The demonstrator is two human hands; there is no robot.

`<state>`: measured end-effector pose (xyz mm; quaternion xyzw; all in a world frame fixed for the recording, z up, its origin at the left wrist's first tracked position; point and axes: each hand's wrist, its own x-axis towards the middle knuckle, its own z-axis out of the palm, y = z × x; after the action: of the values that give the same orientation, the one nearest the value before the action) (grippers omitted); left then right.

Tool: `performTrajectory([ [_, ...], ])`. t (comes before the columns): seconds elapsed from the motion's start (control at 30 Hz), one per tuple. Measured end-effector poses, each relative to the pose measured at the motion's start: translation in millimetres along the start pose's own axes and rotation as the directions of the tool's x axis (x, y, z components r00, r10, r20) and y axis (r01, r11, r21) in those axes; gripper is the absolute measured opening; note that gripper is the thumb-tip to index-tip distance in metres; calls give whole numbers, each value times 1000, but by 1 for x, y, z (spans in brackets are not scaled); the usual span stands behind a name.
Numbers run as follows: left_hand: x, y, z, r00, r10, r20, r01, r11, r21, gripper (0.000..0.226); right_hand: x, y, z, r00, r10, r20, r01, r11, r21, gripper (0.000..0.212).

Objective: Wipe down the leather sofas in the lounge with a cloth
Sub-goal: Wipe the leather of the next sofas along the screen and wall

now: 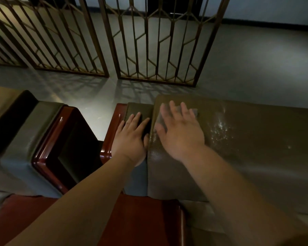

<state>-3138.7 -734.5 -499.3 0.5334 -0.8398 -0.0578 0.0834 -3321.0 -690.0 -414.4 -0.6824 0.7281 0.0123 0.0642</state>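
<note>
A brown leather sofa fills the right half of the head view, seen from above its backrest. My right hand lies flat with fingers spread on a small grey cloth, pressing it onto the top of the backrest; the hand is blurred. Most of the cloth is hidden under the palm. My left hand rests flat on the sofa's padded armrest, fingers straight. Wet streaks glint on the leather just right of the cloth.
A second sofa with a red wooden arm stands to the left across a narrow gap of grey floor. Brass lattice screens stand behind both. A red wooden armrest panel lies below my forearms.
</note>
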Motion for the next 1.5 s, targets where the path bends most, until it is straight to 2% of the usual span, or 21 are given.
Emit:
performTrajectory([
  [0.1,1,-1,0,1000,7,13,-7,1000,0,65,-55,-14,16,988,-125,-93,125,992,0,70],
  [0.2,1,-2,1,1000,13,10,-13,1000,10,65,-39,-1,8,987,-161,-23,161,987,-5,72],
  [0.37,0,-3,1,1000,6,-6,-5,1000,31,62,36,22,-19,995,15,100,-19,999,45,73],
  [0.53,2,-3,0,1000,8,14,-8,1000,25,63,-45,-8,5,989,-141,-32,141,990,-14,72],
  [0.6,2,-3,-1,1000,9,22,-10,1000,28,63,-62,-12,10,986,-163,-14,163,987,0,72],
  [0.7,1,-2,-3,999,11,30,-12,1000,25,65,-19,0,-5,983,-179,38,179,984,9,73],
  [0.8,0,0,-6,999,1,33,-2,1000,22,65,50,24,-28,986,-90,140,79,993,82,73],
  [0.87,0,2,-7,999,3,35,-3,1000,20,65,64,33,-34,986,-52,159,39,996,84,71],
  [1.03,1,0,-7,999,6,45,-7,1000,21,66,-25,0,-4,986,-168,-4,168,986,14,72],
  [1.1,2,-1,-6,999,7,48,-8,1000,25,66,-49,-2,0,980,-198,35,196,979,45,74],
  [1.17,1,-1,-6,999,4,44,-6,999,33,65,-33,11,-6,973,-218,70,216,976,39,75],
  [1.33,0,0,-7,999,-5,33,5,1000,14,65,30,47,-28,986,-36,165,27,998,56,73],
  [1.5,1,-1,-8,999,-2,40,2,1000,1,63,-64,11,7,988,-153,-21,153,988,15,71],
])
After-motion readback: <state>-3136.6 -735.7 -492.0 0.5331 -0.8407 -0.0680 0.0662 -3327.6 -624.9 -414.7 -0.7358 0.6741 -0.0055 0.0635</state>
